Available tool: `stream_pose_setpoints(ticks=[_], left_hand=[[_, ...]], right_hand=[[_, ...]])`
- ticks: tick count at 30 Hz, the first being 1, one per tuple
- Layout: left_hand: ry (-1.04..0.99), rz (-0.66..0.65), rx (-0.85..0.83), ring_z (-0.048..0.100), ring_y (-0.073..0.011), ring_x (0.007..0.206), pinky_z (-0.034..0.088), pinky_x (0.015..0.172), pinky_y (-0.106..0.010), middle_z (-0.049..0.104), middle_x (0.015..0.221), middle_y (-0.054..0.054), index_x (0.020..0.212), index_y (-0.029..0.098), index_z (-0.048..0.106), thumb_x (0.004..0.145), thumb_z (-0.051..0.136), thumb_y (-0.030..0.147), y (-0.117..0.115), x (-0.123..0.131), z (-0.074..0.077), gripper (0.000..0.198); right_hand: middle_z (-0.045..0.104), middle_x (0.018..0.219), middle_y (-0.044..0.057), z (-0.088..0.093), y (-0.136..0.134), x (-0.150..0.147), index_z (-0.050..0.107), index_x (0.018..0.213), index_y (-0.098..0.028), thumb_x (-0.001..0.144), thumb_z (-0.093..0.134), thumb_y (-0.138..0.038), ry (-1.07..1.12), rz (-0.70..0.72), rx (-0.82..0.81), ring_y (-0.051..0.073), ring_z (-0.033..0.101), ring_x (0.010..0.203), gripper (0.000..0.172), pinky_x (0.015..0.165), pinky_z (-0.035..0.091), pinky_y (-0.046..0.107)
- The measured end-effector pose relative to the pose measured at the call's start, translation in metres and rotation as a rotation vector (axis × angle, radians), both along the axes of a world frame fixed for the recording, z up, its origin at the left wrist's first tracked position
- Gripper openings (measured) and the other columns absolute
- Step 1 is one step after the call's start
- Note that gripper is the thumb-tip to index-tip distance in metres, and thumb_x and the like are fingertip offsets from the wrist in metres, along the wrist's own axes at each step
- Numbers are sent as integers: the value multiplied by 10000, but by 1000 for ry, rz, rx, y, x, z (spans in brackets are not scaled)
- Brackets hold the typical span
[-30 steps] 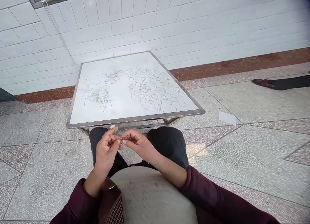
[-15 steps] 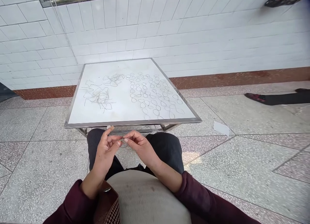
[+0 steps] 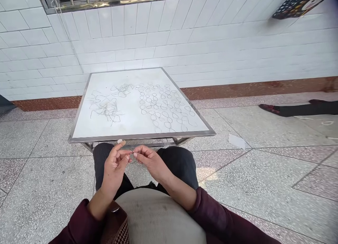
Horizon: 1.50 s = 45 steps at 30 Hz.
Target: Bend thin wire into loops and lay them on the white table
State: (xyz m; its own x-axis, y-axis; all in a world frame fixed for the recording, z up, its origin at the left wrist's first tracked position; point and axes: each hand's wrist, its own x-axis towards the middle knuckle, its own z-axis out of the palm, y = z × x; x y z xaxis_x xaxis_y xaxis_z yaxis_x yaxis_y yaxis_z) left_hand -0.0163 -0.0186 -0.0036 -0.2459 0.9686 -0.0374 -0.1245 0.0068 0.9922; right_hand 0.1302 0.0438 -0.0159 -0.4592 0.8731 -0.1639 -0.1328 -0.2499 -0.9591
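Note:
A thin wire loop (image 3: 133, 161) is pinched between my two hands, over my lap and just in front of the table's near edge. My left hand (image 3: 115, 166) grips its left side with thumb and finger; a white wrap shows on one raised fingertip. My right hand (image 3: 151, 163) pinches the loop from the right. On the white table (image 3: 129, 121), a tangle of bent wires (image 3: 107, 108) lies at the left, and a smaller pile (image 3: 123, 89) lies behind it. Rows of wires twisted into double loops (image 3: 163, 105) cover the right half.
The table's metal frame (image 3: 142, 137) runs just beyond my knees. A tiled wall (image 3: 171, 47) rises behind it. At the right are a person's dark-clad leg and shoe (image 3: 271, 109), and a white paper piece (image 3: 237, 141) lies on the floor. A patterned item (image 3: 295, 5) is at top right.
The view has shifted slightly, so the table sits a little lower and further left. Both hands stay pinched on the wire, whose loop now shows more clearly below the fingers.

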Motion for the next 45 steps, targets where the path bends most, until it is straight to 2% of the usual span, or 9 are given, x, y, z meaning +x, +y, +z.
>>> stream_pose_setpoints(ticks=[3, 6, 12, 15, 20, 24, 31, 39, 45], left_hand=[[-22, -24, -6, 646, -161, 827, 519, 813, -318, 716, 916, -37, 1340, 233, 532, 829, 726, 326, -1, 3, -2, 554], [-26, -64, -19, 627, -159, 842, 497, 839, -315, 705, 882, -27, 1323, 236, 560, 861, 694, 325, -1, 4, -6, 489], [-138, -107, 6, 618, -146, 822, 479, 848, -306, 675, 817, -1, 1293, 237, 590, 871, 689, 306, 0, 4, -13, 438], [-227, -110, 1, 625, -147, 819, 490, 831, -306, 664, 809, 1, 1279, 234, 596, 864, 695, 299, 1, 4, -15, 431], [-157, -20, 0, 602, -139, 829, 501, 796, -287, 647, 897, -12, 1253, 239, 620, 819, 748, 290, 2, 6, -15, 456], [-155, 49, 7, 571, -112, 714, 505, 684, -258, 636, 848, 1, 1162, 224, 673, 786, 776, 301, 5, 8, -17, 397], [-145, 121, 4, 601, -120, 684, 529, 690, -277, 638, 785, 13, 1137, 208, 683, 777, 784, 321, 3, 9, -16, 391], [-114, 114, -15, 629, -146, 770, 541, 741, -303, 682, 894, -15, 1140, 224, 682, 751, 802, 310, 3, 11, -16, 416], [-72, 126, -9, 605, -127, 745, 514, 744, -279, 632, 821, 15, 1186, 233, 662, 802, 758, 312, 3, 7, -20, 403]], right_hand=[[521, 697, -38, -2, 1, -1, 655, 796, -202, 747, 788, -432, 65, -51, -34, 104, 377, 600, 270, 601, 328, 263], [538, 708, -34, -3, 1, -2, 667, 786, -200, 725, 814, -405, 128, -76, -104, 101, 401, 603, 260, 597, 343, 255], [580, 717, -21, -5, 1, 0, 671, 771, -195, 660, 875, -346, 291, -26, -353, 113, 491, 638, 277, 665, 447, 267], [595, 716, -19, -6, 1, 1, 674, 780, -193, 649, 885, -336, 298, -5, -403, 112, 509, 642, 287, 671, 460, 267], [593, 681, -33, -5, -3, 0, 680, 768, -190, 713, 841, -389, 143, 5, -228, 97, 480, 613, 261, 628, 404, 253], [636, 689, -24, 0, -7, -2, 669, 758, -190, 742, 805, -436, 88, 63, -105, 125, 545, 662, 281, 672, 416, 281], [693, 745, 2, 1, -7, 0, 707, 825, -179, 735, 801, -444, 83, 104, -141, 133, 579, 707, 295, 693, 419, 281], [670, 716, -13, -2, -6, -2, 685, 782, -198, 711, 820, -455, 121, 57, -154, 133, 580, 686, 299, 667, 435, 276], [690, 788, 10, -4, -5, 2, 697, 860, -181, 794, 744, -485, 62, 145, -114, 138, 617, 751, 314, 731, 464, 290]])
